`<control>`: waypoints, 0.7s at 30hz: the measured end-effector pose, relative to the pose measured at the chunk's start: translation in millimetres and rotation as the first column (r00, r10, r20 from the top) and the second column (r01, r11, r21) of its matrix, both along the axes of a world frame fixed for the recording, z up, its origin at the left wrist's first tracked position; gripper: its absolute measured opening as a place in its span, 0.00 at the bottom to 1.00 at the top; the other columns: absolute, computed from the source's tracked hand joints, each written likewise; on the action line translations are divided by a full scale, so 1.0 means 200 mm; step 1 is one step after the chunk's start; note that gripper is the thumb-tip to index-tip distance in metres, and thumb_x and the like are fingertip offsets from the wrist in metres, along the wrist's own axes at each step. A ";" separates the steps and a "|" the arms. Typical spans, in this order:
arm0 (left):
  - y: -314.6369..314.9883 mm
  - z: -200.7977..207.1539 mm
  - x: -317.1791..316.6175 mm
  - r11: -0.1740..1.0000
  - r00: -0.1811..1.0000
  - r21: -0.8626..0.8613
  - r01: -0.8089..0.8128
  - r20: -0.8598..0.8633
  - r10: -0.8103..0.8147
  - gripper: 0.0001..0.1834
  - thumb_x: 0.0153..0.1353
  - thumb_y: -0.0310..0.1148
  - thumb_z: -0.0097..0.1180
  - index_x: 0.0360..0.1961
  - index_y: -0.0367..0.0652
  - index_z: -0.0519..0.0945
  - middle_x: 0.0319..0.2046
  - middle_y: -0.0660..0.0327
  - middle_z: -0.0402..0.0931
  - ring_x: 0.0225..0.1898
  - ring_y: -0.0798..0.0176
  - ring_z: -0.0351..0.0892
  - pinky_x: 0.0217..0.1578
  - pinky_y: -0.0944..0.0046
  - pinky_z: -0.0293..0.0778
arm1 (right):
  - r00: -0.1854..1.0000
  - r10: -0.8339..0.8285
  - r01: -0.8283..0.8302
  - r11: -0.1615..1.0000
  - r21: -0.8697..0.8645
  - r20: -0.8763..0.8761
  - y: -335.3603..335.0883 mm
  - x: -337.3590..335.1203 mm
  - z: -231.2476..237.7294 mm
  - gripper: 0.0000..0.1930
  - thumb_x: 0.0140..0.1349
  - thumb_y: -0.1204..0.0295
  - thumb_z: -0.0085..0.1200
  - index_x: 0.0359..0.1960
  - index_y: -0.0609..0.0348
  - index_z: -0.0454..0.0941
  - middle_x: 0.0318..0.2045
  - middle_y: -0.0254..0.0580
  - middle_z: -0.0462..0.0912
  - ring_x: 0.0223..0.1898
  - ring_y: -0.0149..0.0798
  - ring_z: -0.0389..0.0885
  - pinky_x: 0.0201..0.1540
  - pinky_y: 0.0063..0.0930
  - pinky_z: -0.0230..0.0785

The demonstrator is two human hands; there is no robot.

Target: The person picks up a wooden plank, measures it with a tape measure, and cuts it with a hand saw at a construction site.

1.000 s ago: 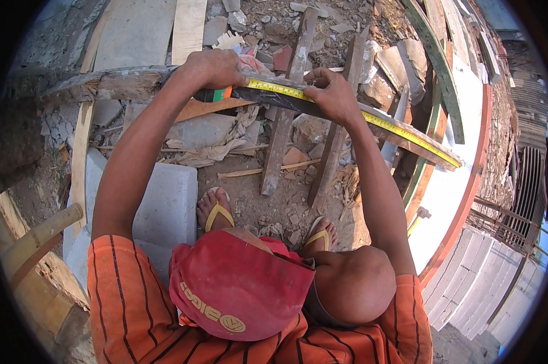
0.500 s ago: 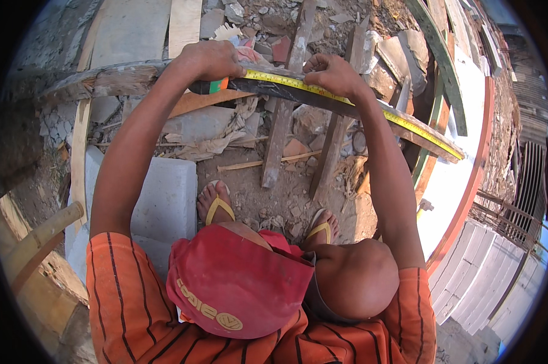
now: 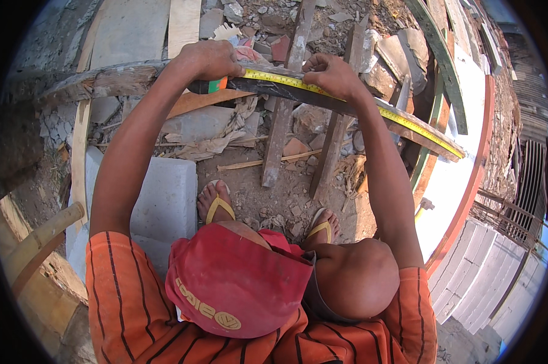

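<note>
A long weathered wooden beam [image 3: 119,80] runs across the far side, its right end toward me. My left hand [image 3: 207,59] is closed over a tape measure [image 3: 217,85], whose green, orange and black case shows beneath the palm. Its yellow blade [image 3: 416,125] is drawn out along the beam to the right end. My right hand [image 3: 331,74] rests at the beam, thumb and fingertips pinched together beside the blade. Whatever is between those fingertips is too small to make out. The right wrist crosses over part of the blade.
Two wooden battens [image 3: 277,143] pass under the beam. Broken stone and rubble [image 3: 315,118] cover the ground. A pale block [image 3: 165,191] lies by my left foot, and a bamboo pole [image 3: 46,235] is at lower left. To the right are a green-grey plank [image 3: 447,67] and a white, red-edged surface [image 3: 462,176].
Almost nothing differs. My right forearm has shifted very slightly, while both hands and the drawn-out tape keep their places on the beam.
</note>
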State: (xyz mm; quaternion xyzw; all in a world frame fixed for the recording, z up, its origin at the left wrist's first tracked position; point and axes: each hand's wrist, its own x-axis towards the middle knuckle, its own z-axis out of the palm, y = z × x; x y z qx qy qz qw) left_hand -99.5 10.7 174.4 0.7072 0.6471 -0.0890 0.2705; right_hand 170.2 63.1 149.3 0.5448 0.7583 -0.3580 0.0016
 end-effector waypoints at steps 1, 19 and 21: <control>0.00 0.00 0.00 1.000 1.000 0.006 -0.004 0.000 0.004 0.20 0.54 0.52 0.57 0.30 0.45 0.85 0.28 0.54 0.82 0.33 0.57 0.81 0.36 0.57 0.73 | 1.000 0.002 -0.002 1.000 0.003 0.004 0.00 0.01 -0.01 0.21 0.41 0.58 0.60 0.39 0.54 0.82 0.37 0.48 0.83 0.40 0.44 0.80 0.47 0.32 0.71; -0.01 0.01 0.01 1.000 1.000 0.004 -0.016 -0.008 0.016 0.20 0.55 0.51 0.58 0.32 0.45 0.85 0.31 0.55 0.83 0.36 0.56 0.82 0.38 0.57 0.74 | 0.999 -0.043 0.043 0.999 0.020 -0.015 -0.03 0.02 -0.01 0.24 0.42 0.55 0.59 0.41 0.52 0.82 0.39 0.49 0.83 0.43 0.47 0.81 0.49 0.34 0.70; -0.03 -0.01 0.00 0.999 1.000 0.030 -0.013 0.021 0.012 0.19 0.56 0.51 0.57 0.33 0.46 0.85 0.31 0.56 0.83 0.36 0.56 0.82 0.38 0.57 0.74 | 0.998 -0.057 0.057 0.998 0.020 -0.032 -0.04 0.01 0.00 0.24 0.42 0.56 0.59 0.42 0.52 0.82 0.39 0.48 0.83 0.43 0.47 0.81 0.49 0.34 0.70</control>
